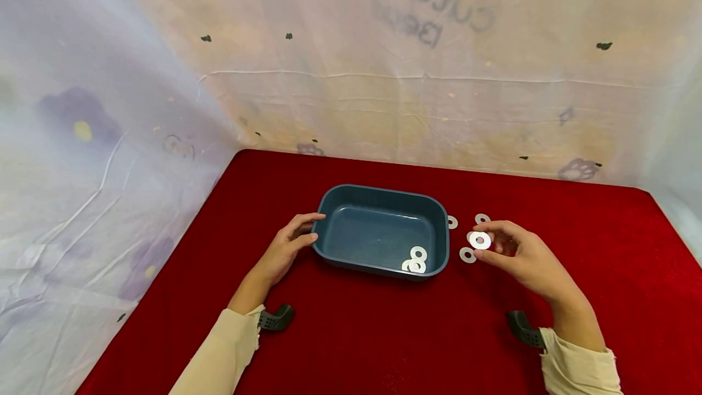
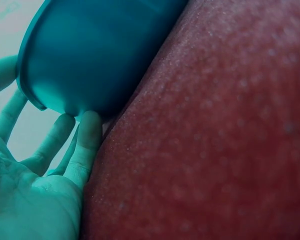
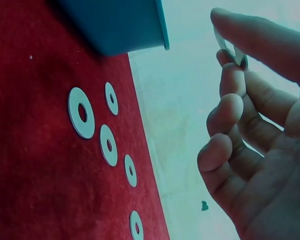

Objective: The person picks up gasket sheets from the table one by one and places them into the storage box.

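A blue rectangular bin [image 1: 378, 230] stands on the red cloth, with several flat white ring-shaped washers [image 1: 418, 249] lying in its near right corner. At the bin's left end, my left hand [image 1: 281, 253] touches the rim and outer wall with fairly straight fingers; the left wrist view shows fingertips [image 2: 90, 125] against the wall. My right hand [image 1: 526, 255], to the right of the bin, pinches a white washer [image 1: 479, 247] between thumb and fingers, raised above the cloth. In the right wrist view this washer [image 3: 221, 40] appears nearly edge-on, partly hidden by a finger.
Several more washers [image 3: 74, 110] lie flat on the red cloth [image 1: 384, 334] between the bin and my right hand, one close by the bin's right wall. A pale patterned curtain [image 1: 351, 108] hangs behind the table and along its sides.
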### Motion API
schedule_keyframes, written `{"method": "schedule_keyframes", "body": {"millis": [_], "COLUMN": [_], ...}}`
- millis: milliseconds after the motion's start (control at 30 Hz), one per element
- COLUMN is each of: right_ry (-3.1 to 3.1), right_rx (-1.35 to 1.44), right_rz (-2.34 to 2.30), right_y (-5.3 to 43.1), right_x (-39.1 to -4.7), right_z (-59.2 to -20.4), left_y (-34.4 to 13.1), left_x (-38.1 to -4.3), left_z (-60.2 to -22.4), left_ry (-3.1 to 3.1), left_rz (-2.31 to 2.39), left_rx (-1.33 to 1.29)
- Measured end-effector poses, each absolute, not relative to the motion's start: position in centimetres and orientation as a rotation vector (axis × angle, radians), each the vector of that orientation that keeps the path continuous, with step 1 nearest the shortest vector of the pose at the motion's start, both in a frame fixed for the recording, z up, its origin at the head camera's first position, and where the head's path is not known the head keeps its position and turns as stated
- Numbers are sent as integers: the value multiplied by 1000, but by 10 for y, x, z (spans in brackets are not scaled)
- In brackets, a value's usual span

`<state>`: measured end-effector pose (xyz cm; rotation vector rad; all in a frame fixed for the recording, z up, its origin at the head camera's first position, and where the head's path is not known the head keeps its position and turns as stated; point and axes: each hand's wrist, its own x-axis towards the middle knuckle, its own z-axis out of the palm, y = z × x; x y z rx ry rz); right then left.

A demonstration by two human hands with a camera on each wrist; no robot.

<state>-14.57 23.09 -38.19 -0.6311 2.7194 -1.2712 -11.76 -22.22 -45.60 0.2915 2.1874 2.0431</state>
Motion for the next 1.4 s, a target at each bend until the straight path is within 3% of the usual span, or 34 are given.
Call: {"method": "schedule_keyframes", "body": {"millis": [1400], "right_ry": [2577], "right_rx": [-762], "right_rz": [-1289], "right_y": [192], "right_x": [-138], "right_z": [-386], "left_y": [-222], "left_x": [-117], "left_z": [-456], "left_ry": [2178], "left_rz": [2055], "left_rx": [296]}}
